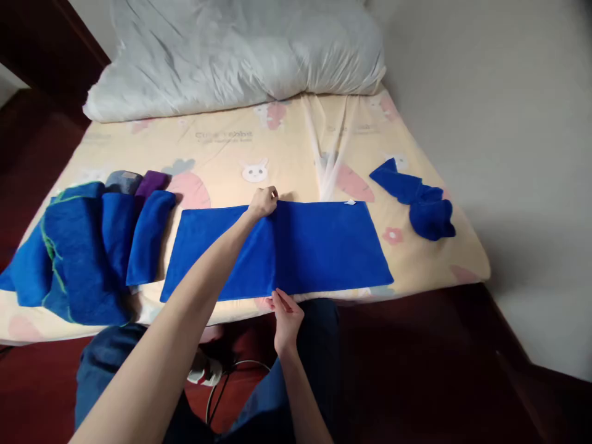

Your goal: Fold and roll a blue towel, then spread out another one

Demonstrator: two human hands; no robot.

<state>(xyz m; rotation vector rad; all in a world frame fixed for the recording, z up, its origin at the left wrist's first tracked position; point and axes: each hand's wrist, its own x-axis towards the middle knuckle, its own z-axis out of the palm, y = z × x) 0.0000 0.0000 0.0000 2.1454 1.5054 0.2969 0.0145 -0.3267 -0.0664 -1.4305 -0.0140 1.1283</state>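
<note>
A blue towel [328, 246] lies spread across the front of the bed, with a raised crease running front to back near its middle. My left hand [263, 202] pinches its far edge at the crease, fingers closed. At the near edge, by the other end of the crease, my right hand [287, 317] has its thumb and fingers pressed together on the cloth. A small white tag [350, 202] shows on the towel's far edge, right of the crease.
Left on the bed [222, 160] are a large blue cloth with green edging [83, 253], rolled blue cloths [150, 237], a grey roll [123, 182] and a purple one [152, 182]. A crumpled blue cloth [430, 213] lies right. Grey-white bedding [240, 55] stands behind.
</note>
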